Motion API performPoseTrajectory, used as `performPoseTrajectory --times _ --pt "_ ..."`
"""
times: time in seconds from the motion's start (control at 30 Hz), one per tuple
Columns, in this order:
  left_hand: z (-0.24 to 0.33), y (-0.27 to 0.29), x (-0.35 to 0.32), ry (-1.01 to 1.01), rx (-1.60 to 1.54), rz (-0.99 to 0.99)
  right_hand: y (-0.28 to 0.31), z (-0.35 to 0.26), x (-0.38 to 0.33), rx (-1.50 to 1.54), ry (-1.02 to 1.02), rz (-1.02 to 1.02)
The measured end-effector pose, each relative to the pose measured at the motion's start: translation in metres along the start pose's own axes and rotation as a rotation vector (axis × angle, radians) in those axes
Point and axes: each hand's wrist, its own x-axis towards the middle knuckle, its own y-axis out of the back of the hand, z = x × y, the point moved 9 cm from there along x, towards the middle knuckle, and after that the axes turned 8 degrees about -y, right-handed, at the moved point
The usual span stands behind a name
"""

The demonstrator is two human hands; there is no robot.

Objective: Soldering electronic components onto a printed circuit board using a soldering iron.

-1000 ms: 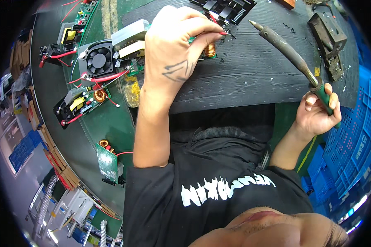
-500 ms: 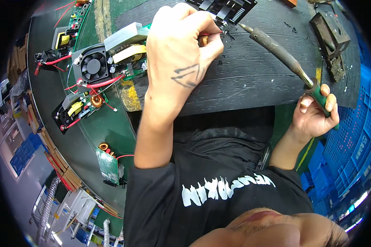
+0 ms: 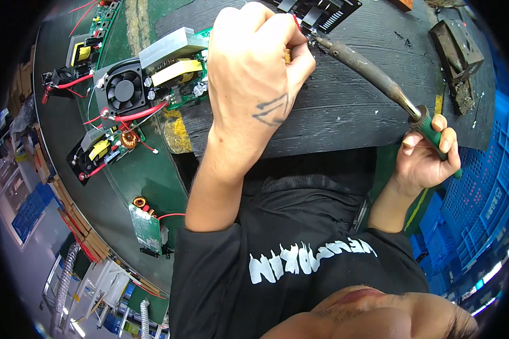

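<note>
My left hand (image 3: 251, 79) is closed in a pinch over the circuit board, with a red wire (image 3: 296, 22) at its fingertips. Its palm side and most of the board under it are hidden. My right hand (image 3: 424, 161) grips the green handle of a soldering iron (image 3: 373, 73). The iron's tip reaches the small metal contacts beside the black slotted end panel (image 3: 340, 16), close to the left fingertips. Left of my hand, the same assembly shows a silver heat sink (image 3: 169, 50), a yellow-wrapped transformer (image 3: 177, 73) and a black fan (image 3: 123, 90).
A metal iron stand (image 3: 457, 51) sits at the right on the black work mat (image 3: 356, 116). More boards with coils and wires (image 3: 99, 150) lie on the green bench at left, one green board (image 3: 146, 229) nearer me. Blue crates (image 3: 478, 192) stand at right.
The soldering iron has moved left, its tip now at the contacts by the panel. My left hand has shifted slightly right, still pinching, and the red wire shows higher up.
</note>
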Motion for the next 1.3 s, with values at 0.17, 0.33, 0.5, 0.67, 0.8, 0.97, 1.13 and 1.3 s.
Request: performPoseTrajectory --times 0.17,0.33,0.5,0.67,0.8,0.97,1.13,1.3 --pt "0.017 0.024 -0.008 -0.264 -0.158 0.296 0.0 0.002 0.001 -0.025 -0.003 0.008" --pt "-0.005 0.001 -0.019 0.266 0.17 -0.283 0.0 0.002 0.002 -0.024 -0.005 0.011" --pt "-0.003 0.001 -0.013 0.275 0.161 -0.289 -0.006 0.003 0.003 -0.014 -0.009 -0.017" --pt "-0.011 -0.01 -0.008 0.272 0.159 -0.275 -0.005 0.003 0.002 -0.073 -0.002 0.065" --pt "0.014 0.013 0.001 0.013 0.002 0.022 -0.008 0.002 0.003 -0.072 0.004 0.041" --pt "-0.01 -0.009 -0.009 0.276 0.158 -0.299 -0.006 0.002 0.001 -0.096 0.01 0.05" --pt "-0.008 -0.005 -0.005 0.177 0.051 -0.134 -0.005 0.001 0.003 -0.081 0.015 0.0" --pt "0.007 0.007 -0.003 0.042 -0.021 0.004 -0.004 0.001 0.002 -0.084 0.019 0.002"
